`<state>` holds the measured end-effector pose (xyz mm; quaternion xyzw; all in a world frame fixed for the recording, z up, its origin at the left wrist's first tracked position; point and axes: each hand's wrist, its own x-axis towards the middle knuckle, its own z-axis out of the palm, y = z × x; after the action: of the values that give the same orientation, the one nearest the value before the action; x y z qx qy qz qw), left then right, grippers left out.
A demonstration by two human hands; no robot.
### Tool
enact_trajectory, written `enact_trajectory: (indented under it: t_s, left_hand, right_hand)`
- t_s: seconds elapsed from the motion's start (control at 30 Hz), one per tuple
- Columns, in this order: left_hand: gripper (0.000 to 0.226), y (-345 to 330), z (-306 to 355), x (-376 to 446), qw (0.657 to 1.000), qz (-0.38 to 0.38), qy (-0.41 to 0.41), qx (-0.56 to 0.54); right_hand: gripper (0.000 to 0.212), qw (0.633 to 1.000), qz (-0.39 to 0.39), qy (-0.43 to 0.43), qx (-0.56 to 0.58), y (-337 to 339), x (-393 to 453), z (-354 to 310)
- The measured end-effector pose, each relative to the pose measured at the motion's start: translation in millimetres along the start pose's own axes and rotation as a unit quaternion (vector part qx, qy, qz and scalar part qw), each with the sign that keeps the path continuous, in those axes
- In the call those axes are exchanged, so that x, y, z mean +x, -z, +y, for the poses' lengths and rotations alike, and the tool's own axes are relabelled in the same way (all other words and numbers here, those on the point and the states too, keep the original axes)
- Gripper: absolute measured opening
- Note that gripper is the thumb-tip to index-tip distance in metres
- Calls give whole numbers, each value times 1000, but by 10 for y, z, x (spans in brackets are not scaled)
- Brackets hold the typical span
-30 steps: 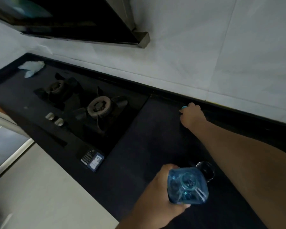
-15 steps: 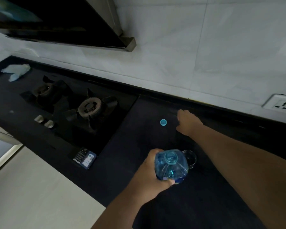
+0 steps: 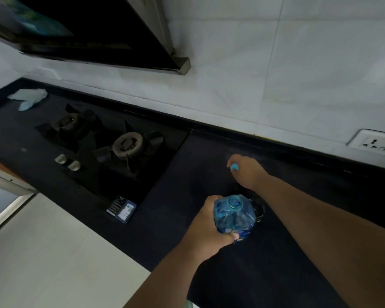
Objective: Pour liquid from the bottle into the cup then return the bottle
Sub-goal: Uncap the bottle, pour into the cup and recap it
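Observation:
A clear blue plastic bottle (image 3: 233,216) stands upright with its mouth uncapped, and my left hand (image 3: 206,224) grips its body from the left. Just behind and to the right of it, a small clear glass cup (image 3: 260,210) sits on the black counter (image 3: 276,263), mostly hidden by the bottle. My right hand (image 3: 250,174) reaches over the counter farther back and pinches the light blue bottle cap (image 3: 234,167) at its fingertips.
A two-burner gas hob (image 3: 111,147) with two knobs (image 3: 68,162) fills the counter's left part, under a range hood (image 3: 87,34). A pale cloth (image 3: 28,97) lies at the far left. A wall socket (image 3: 376,143) sits at the right. The counter's front edge runs diagonally.
Half a second ago the cap lay on the counter beside my right hand; now my fingers hold it. The bottle stayed in my left hand near the cup.

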<state>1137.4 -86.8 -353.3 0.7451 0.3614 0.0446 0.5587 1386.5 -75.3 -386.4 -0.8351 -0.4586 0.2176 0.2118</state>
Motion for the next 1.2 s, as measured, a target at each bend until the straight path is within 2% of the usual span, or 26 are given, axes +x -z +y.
enact_trajectory:
  t_s: [0.07, 0.23, 0.43, 0.6, 0.83, 0.93, 1.07, 1.2]
  left_hand:
    - [76, -16, 42, -26, 1000, 10, -2, -8]
    - [75, 9, 271, -193, 998, 45, -33, -28]
    - [82, 350, 926, -562, 985, 87, -142, -40]
    - [82, 723, 1562, -931, 967, 62, -246, 4]
    - [77, 1364, 1970, -1416, 940, 12, -332, 79]
    - [74, 1628, 2038, -1556, 923, -8, -360, 135]
    - [80, 1858, 2025, -1639, 898, -11, -396, 191]
    - [86, 1988, 2026, -1665, 892, -48, -394, 216]
  right_hand:
    - [13, 997, 42, -7, 68, 311, -302, -105]
    - [23, 984, 83, 0, 156, 974, -1164, -365]
    - [22, 967, 155, -15, 202, 1677, -2263, -943]
    - [22, 930, 224, 14, 293, 2106, -3005, -1761]
    - [27, 915, 307, 57, 254, 2181, -3474, -2710]
    - [28, 928, 334, 46, 161, 2120, -3605, -2959]
    - [30, 945, 303, 29, 123, 2102, -3804, -3100]
    - [31, 956, 277, 73, 60, 2078, -3882, -3183]
